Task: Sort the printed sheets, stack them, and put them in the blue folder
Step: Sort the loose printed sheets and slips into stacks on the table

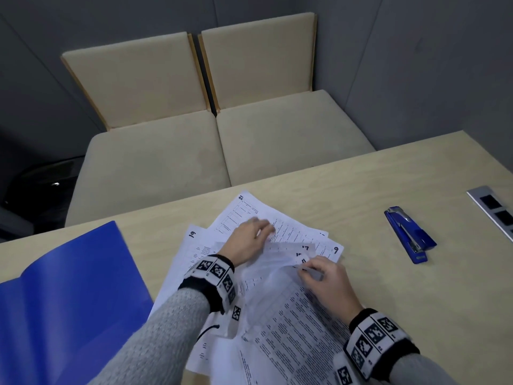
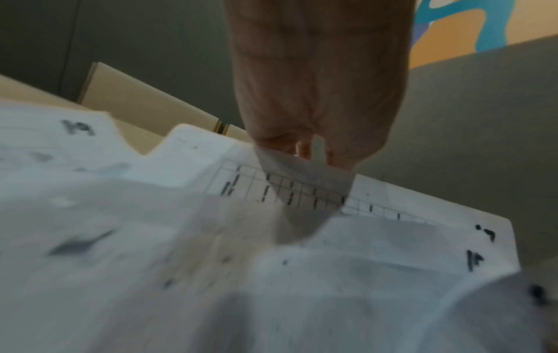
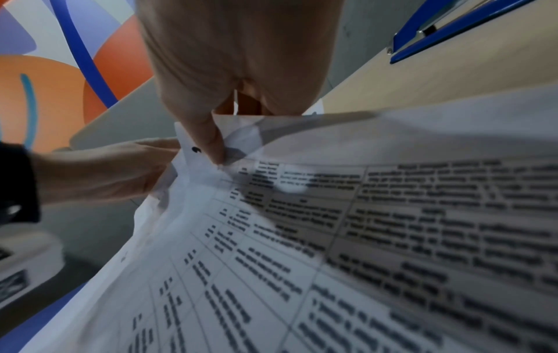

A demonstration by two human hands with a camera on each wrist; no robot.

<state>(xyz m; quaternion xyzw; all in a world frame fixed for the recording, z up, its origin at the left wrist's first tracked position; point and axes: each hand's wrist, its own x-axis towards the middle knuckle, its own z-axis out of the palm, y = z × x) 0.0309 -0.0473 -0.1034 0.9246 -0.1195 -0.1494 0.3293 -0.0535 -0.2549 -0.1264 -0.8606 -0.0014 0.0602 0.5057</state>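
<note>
1. So, the printed sheets (image 1: 280,301) are spread in a loose, overlapping mess on the light wood table (image 1: 388,173), right in front of the person. Handwritten numbers show on the corners: 21 at the far one, 19 on the left, 9 on the right, and a couple more near the middle that I can't read cleanly.
2. The left hand (image 1: 251,238) reaches over the far part of the pile, fingers bent down onto the sheet marked 21. In the left wrist view the fingertips (image 2: 305,148) meet the edge of a sheet, but it's too blurry to tell whether they pinch it or just press on it.
3. The right hand (image 1: 323,279) has hold of a sheet corner near the middle of the pile. The right wrist view shows it best: the thumb (image 3: 208,133) is pressed against the corner with the other fingers behind it, and the paper is lifted and crumpled a bit there.
4. The blue folder (image 1: 75,295) lies open on the table to the left of the sheets, with its near right edge just under or touching the leftmost paper.
5. Off to the right, well apart from the pile, sits a blue stapler (image 1: 408,234), and past it a grey socket panel (image 1: 497,209) is set into the table at the edge.
6. Behind the table are two beige cushioned seats (image 1: 222,145) side by side against a grey wall.
</note>
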